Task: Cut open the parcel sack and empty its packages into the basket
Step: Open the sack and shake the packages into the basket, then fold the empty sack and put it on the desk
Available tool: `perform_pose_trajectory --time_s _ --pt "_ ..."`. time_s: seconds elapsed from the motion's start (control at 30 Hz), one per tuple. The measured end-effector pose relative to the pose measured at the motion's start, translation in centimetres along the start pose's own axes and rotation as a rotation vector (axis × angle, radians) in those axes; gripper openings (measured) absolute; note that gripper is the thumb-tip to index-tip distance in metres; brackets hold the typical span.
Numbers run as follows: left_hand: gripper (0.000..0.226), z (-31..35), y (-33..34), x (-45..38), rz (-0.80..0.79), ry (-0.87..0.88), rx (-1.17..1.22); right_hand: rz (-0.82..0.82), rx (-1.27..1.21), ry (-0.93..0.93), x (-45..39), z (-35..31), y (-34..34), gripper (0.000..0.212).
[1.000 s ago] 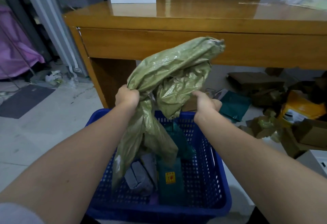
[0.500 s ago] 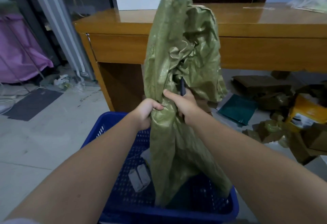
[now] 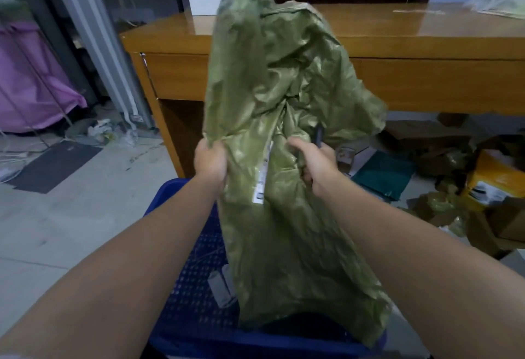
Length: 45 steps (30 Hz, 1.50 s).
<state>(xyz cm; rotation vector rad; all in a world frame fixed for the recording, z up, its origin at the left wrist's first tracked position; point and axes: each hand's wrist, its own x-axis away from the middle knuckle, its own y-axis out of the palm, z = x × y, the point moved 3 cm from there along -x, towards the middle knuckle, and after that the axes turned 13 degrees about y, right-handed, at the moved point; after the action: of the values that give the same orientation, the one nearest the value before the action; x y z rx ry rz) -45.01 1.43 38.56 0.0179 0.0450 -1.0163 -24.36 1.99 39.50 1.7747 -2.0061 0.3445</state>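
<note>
- sack now lifted higher than a second ago, hanging limp over basket, mouth down; reads near empty
- left hand fisted on sack edge
- right hand clamps sack fabric plus dark cutter
- count: 1 sack, 1 basket, 1 grey package visible inside; others hidden by sack

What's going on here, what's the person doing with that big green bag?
A person is holding a large green parcel sack upright over a blue basket on the floor. The left hand grips one side of the sack and the right hand grips the other, with a dark tool also sticking up from it. The sack looks limp and mostly empty, and a grey package lies in the basket beside it.
</note>
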Motion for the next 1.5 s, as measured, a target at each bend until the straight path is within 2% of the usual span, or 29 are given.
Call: perform_pose_trajectory --time_s 0.07,0.1,0.17,0.23,0.33,0.37,0.43,0.47,0.5,0.53,0.57,0.6,0.63,0.7,0.77,0.8,0.87,0.93,1.03,1.1,1.17,1.23,1.27,1.3,1.37,1.43,1.47,1.5 --pt "0.040 -0.7 -2.5 -1.5 0.170 -0.081 -0.121 0.156 0.003 -0.023 -0.9 -0.2 -2.3 0.025" --pt "0.044 -1.2 -3.6 -2.2 0.205 -0.109 -0.207 0.225 0.038 -0.017 -1.3 -0.3 -3.4 0.024" --pt "0.053 -1.9 -4.8 -2.3 0.198 -0.093 -0.412 0.323 0.156 0.005 -1.8 -0.2 -4.8 0.026" --pt "0.053 -1.9 -4.9 -1.5 0.162 0.048 -0.615 0.385 0.318 -0.025 -2.5 0.0 -5.2 0.028" --pt "0.028 -1.4 -4.0 -1.0 -0.003 0.284 -0.752 0.286 0.435 -0.142 -2.5 0.3 -4.3 0.046" --pt "0.032 -1.6 -3.8 -1.3 -0.092 0.265 -0.688 0.223 0.452 -0.177 -2.4 0.4 -4.0 0.051" --pt "0.029 -2.4 -4.1 -1.5 -0.335 0.047 -0.553 0.098 0.466 -0.223 -2.6 0.6 -3.8 0.061" --pt "0.051 -2.7 -4.4 -1.3 -0.477 -0.065 -0.587 0.048 0.490 -0.228 -2.5 0.7 -4.0 0.069" --pt "0.087 -3.3 -5.0 -1.6 -0.620 -0.111 -0.715 0.015 0.552 -0.225 -2.5 0.9 -4.2 0.079" --pt "0.115 -3.6 -5.3 -1.7 -0.720 -0.104 -0.898 0.012 0.713 -0.215 -2.3 1.0 -4.3 0.087" --pt "0.129 -4.0 -5.5 -1.8 -0.761 -0.028 -1.093 0.024 0.969 -0.207 -2.2 1.1 -4.3 0.090" --pt "0.131 -4.2 -5.6 -1.5 -0.753 0.067 -1.273 0.066 1.267 -0.188 -1.9 1.3 -4.2 0.085" --pt "0.126 -4.4 -5.5 -1.4 -0.706 0.170 -1.386 0.139 1.517 -0.187 -1.6 1.5 -4.0 0.073" --pt "0.091 -4.8 -4.9 -1.0 -0.656 0.293 -1.496 0.300 1.726 -0.246 -1.1 1.4 -3.9 0.043" --pt "0.041 -4.3 -4.5 -0.8 -0.541 0.322 -1.551 0.395 1.745 -0.269 -1.1 1.2 -4.2 0.028" --pt "0.030 -4.0 -4.4 -0.7 -0.486 0.328 -1.585 0.420 1.740 -0.261 -1.2 1.0 -4.5 0.026" --pt "0.029 -3.7 -4.1 -0.5 -0.442 0.410 -1.688 0.439 1.726 -0.224 -1.2 0.7 -4.9 0.026" --pt "0.032 -3.6 -3.4 -0.3 -0.437 0.609 -1.741 0.458 1.713 -0.191 -1.1 0.6 -5.1 0.028" --pt "0.031 -3.4 -2.8 -0.3 -0.507 0.885 -1.649 0.439 1.708 -0.174 -1.0 0.3 -5.0 0.039" --pt "0.032 -3.1 -2.3 -0.3 -0.532 0.888 -1.561 0.344 1.642 -0.273 -0.8 0.1 -3.9 0.053" --pt "0.023 -2.3 -1.5 0.0 -0.520 0.900 -1.477 0.146 1.553 -0.376 -0.5 0.5 -1.8 0.073" --pt "0.017 -1.5 -0.5 0.4 -0.500 0.982 -1.419 0.008 1.519 -0.330 -0.2 1.4 0.1 0.094" --pt "0.017 -1.1 -0.1 0.5 -0.475 1.020 -1.399 0.004 1.513 -0.293 -0.3 1.6 0.7 0.090" --pt "0.017 -0.9 0.2 0.5 -0.423 1.034 -1.378 0.037 1.496 -0.261 -0.5 1.7 0.9 0.072" --pt "0.026 -0.3 0.2 0.4 -0.214 0.962 -1.271 0.162 1.415 -0.228 -1.1 1.6 0.7 0.036" --pt "0.027 0.6 0.0 1.3 -0.024 0.958 -1.051 0.238 1.333 -0.203 -2.0 1.4 0.0 0.029" --pt "0.021 0.6 0.3 2.2 -0.066 1.014 -1.002 0.244 1.266 -0.175 -2.4 1.3 -0.4 0.030" --pt "0.016 -0.2 0.8 3.0 -0.216 1.043 -0.993 0.227 1.168 -0.139 -2.7 1.1 -0.9 0.031"
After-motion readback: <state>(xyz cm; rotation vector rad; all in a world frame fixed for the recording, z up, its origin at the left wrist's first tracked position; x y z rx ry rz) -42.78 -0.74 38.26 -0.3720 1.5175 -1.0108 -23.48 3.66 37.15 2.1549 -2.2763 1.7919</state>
